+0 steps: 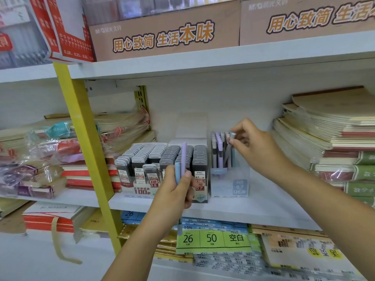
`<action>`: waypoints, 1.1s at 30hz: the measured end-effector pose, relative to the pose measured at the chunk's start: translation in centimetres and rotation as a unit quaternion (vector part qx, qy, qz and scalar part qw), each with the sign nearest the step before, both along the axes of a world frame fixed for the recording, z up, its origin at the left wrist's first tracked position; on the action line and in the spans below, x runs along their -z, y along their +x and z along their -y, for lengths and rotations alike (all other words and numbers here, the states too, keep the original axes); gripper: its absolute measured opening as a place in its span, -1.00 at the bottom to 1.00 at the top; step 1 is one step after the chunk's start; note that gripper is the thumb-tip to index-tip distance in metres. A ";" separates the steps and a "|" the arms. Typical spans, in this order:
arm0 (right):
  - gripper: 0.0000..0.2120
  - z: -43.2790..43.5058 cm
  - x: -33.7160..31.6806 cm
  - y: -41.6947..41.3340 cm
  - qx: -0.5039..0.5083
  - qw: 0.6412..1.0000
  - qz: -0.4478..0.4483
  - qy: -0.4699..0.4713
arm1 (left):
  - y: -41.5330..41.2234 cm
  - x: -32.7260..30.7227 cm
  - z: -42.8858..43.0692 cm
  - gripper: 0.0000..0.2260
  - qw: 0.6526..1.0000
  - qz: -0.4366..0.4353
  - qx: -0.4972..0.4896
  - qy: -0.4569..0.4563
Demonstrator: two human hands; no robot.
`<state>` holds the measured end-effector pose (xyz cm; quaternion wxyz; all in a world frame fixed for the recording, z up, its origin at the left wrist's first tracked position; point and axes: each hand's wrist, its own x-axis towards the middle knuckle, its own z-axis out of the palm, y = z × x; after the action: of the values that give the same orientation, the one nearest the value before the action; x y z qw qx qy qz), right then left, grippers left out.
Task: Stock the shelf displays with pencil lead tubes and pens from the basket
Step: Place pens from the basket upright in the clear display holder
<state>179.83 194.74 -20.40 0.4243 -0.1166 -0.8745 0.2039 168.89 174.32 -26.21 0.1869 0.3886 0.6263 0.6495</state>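
A display box of grey pencil lead tubes [162, 157] stands on the middle shelf, packed in several rows. To its right is a clear pen display [229, 183] holding upright purple, grey and blue pens [218, 151]. My left hand [175, 189] grips a purple pen [183, 157] and a blue pen [177, 172] upright in front of the lead box. My right hand [253, 145] pinches the top of a blue-grey pen [232, 138] at the display's right side. No basket is in view.
Stacks of notebooks [328, 134] fill the shelf to the right, wrapped notebooks [50, 159] to the left. A yellow shelf post [87, 151] rises at left. Brown cardboard boxes [166, 35] sit on the shelf above. Paper packs [213, 240] lie on the shelf below.
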 end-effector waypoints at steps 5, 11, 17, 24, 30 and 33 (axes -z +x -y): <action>-0.83 -0.2 0.7 -0.7 0.003 1.000 0.024 0.017 | -0.1 -0.1 0.2 -0.80 1.000 -0.007 0.002 0.000; -0.84 -0.9 0.5 -1.5 0.028 0.999 0.036 0.011 | -0.3 0.1 0.1 -0.81 1.000 -0.024 -0.002 0.002; -0.85 -1.4 0.5 -2.5 0.112 0.987 0.048 0.106 | -0.2 0.0 0.0 -0.80 1.000 -0.012 0.021 0.006; -0.75 0.9 0.2 -1.2 0.088 0.994 -0.002 0.063 | 0.4 0.0 -0.1 -0.80 0.999 -0.010 0.037 0.015; -0.72 6.0 0.7 0.5 -0.210 0.942 0.001 -0.261 | 1.6 -0.2 -0.7 -0.81 0.995 -0.031 0.092 0.001; -0.79 6.0 0.7 1.2 -0.228 0.918 -0.050 -0.320 | 1.7 0.0 -0.4 -0.83 0.995 -0.020 0.098 -0.011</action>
<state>180.99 188.73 -21.06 0.3499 -0.0334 -0.7428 0.5699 170.55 174.73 -26.20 0.2412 0.4586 0.5964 0.6130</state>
